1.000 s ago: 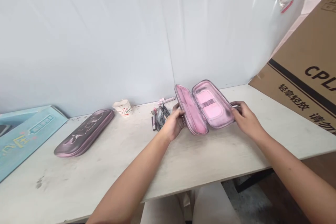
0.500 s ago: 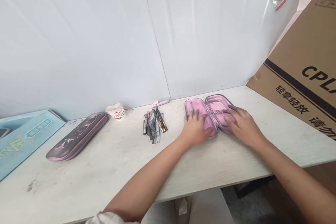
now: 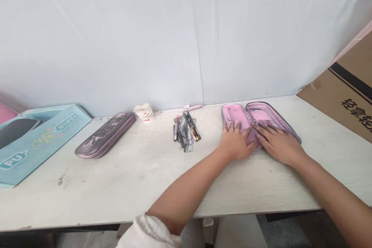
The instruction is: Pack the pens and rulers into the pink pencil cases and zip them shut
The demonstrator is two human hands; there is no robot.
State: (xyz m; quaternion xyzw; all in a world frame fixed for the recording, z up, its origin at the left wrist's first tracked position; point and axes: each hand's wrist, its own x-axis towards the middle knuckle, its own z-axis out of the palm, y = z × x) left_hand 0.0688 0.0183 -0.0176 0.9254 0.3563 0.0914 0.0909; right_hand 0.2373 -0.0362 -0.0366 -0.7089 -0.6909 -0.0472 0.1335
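An unzipped pencil case [image 3: 236,113] lies spread flat on the table, pink inside with a dark edge. My left hand [image 3: 236,141] rests palm down on its left half, fingers spread. Over the right half, my right hand [image 3: 280,145] lies with fingers stretched toward the fold between the halves. The right half has a raised rim [image 3: 274,109], and part of its inside is covered by that hand. Left of the case is a pile of pens [image 3: 192,126] and clear rulers [image 3: 188,146], with a pink pen [image 3: 194,107] behind it.
A closed dark pencil case [image 3: 106,133] and a paper cup [image 3: 143,112] stand farther left. A light blue box [image 3: 55,131] is at the far left of the white table [image 3: 130,186]. A large cardboard carton [image 3: 343,89] leans at the right, and a pale wall rises behind.
The view has shifted left. My right hand has moved from the pencil case's right side inward toward its fold. My left hand stays on the left half.
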